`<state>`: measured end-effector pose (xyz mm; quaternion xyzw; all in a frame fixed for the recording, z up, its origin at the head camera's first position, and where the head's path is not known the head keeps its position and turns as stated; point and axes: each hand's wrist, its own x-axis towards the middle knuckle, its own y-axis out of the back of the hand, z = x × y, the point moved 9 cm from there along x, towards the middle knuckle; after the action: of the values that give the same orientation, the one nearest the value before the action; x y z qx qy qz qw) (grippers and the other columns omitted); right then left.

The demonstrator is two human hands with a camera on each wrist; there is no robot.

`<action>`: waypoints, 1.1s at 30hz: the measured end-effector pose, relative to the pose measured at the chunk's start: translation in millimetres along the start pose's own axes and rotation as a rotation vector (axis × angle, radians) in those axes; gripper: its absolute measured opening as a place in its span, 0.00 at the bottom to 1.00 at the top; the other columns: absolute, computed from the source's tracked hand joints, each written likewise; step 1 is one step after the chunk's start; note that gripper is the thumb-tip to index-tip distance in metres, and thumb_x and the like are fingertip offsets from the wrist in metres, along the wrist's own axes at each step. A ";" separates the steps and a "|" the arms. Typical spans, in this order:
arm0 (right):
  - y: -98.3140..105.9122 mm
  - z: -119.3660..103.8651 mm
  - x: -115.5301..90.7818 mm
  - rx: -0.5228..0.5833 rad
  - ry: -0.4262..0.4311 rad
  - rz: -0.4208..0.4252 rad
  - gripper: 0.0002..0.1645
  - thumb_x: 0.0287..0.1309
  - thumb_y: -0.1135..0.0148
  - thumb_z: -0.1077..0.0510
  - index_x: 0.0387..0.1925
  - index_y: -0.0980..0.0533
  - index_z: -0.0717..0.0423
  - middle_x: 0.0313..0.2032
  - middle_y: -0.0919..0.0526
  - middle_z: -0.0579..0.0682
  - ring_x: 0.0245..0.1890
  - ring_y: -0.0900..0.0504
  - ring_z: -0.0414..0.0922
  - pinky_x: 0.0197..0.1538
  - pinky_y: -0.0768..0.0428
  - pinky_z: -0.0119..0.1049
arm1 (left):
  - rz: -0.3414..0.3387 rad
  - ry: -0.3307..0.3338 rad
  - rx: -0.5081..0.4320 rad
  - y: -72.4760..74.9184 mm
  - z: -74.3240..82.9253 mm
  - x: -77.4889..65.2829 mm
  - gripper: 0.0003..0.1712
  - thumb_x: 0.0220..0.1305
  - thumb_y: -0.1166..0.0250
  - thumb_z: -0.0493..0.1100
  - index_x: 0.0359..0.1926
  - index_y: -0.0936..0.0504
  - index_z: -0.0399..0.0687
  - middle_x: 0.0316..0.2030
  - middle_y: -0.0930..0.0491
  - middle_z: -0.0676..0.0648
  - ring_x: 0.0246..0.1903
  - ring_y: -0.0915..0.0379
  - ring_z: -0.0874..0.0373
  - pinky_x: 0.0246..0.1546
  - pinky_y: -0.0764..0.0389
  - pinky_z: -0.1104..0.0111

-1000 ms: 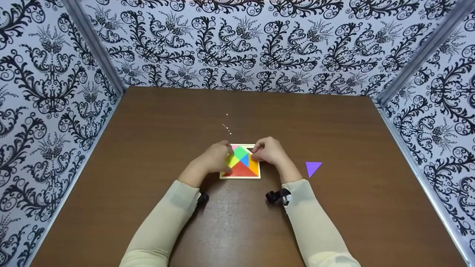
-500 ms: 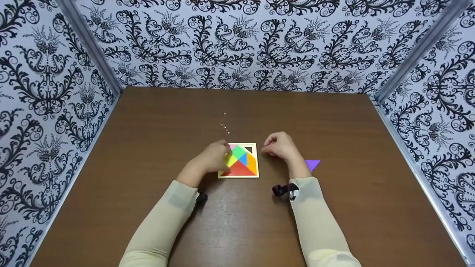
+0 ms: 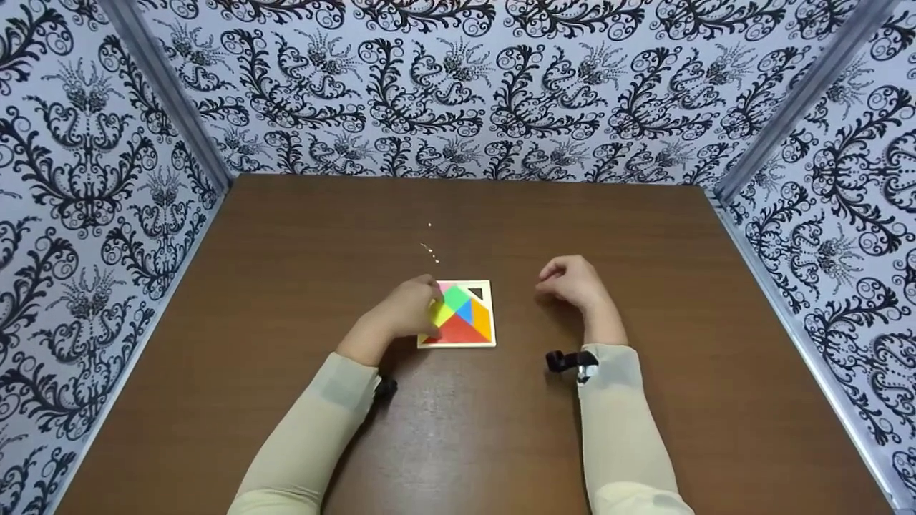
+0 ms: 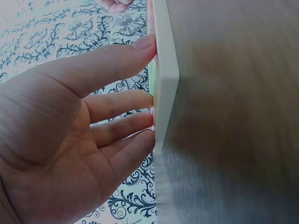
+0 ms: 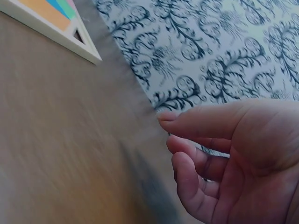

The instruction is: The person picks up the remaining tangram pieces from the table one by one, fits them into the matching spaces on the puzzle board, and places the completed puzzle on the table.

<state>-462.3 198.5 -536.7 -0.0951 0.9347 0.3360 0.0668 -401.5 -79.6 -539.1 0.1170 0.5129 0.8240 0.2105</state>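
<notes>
A tangram tray [image 3: 458,347] with a cream rim lies flat on the table. In it are a red triangle [image 3: 461,332], an orange piece [image 3: 484,322], a blue triangle [image 3: 466,310], a green square [image 3: 456,298] and partly covered yellow and pink pieces. A dark triangular gap [image 3: 476,293] shows at the far right corner. My left hand [image 3: 401,311] rests its fingertips and thumb on the tray's left side, fingers fairly straight in the left wrist view. My right hand [image 3: 578,283] is off to the right, fingers loosely curled and holding nothing; the purple triangle is hidden there under the arm.
Small pale specks [image 3: 431,252] dot the brown table [image 3: 322,229] beyond the tray. Patterned walls [image 3: 458,93] close off the back and both sides. Each wrist wears a black camera mount, such as the right one [image 3: 565,361].
The right hand has left the tray's right side and moved rightward, its forearm now covering the purple triangle. My left hand has stayed on the tray.
</notes>
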 end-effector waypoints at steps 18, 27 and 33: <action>33.6 23.6 -7.9 -0.060 0.080 -0.039 0.13 0.65 0.28 0.56 0.47 0.15 0.59 0.37 0.15 0.48 0.34 0.20 0.43 0.40 0.19 0.35 | -0.010 0.039 -0.014 -2.6 0.9 -1.6 0.29 0.48 0.14 0.46 0.50 0.11 0.38 0.56 0.20 0.41 0.54 0.21 0.43 0.62 0.18 0.52; 55.0 31.0 -10.0 -0.024 0.155 0.003 0.15 0.66 0.29 0.59 0.50 0.15 0.64 0.41 0.11 0.56 0.36 0.17 0.43 0.40 0.17 0.32 | 0.006 -0.012 -0.008 -2.6 -1.4 0.0 0.25 0.44 0.12 0.45 0.41 0.12 0.40 0.52 0.20 0.41 0.54 0.20 0.42 0.63 0.19 0.54; 69.9 49.8 -16.8 -0.005 0.171 0.021 0.16 0.67 0.30 0.62 0.53 0.17 0.67 0.41 0.12 0.56 0.36 0.17 0.43 0.39 0.16 0.33 | 0.001 -0.008 -0.029 -3.6 -2.6 -0.2 0.25 0.45 0.12 0.45 0.42 0.12 0.40 0.54 0.20 0.41 0.55 0.21 0.42 0.63 0.19 0.54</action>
<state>-458.4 285.5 -528.5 -0.1137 0.9370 0.3298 -0.0168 -401.6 -80.4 -543.5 0.1174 0.5000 0.8309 0.2140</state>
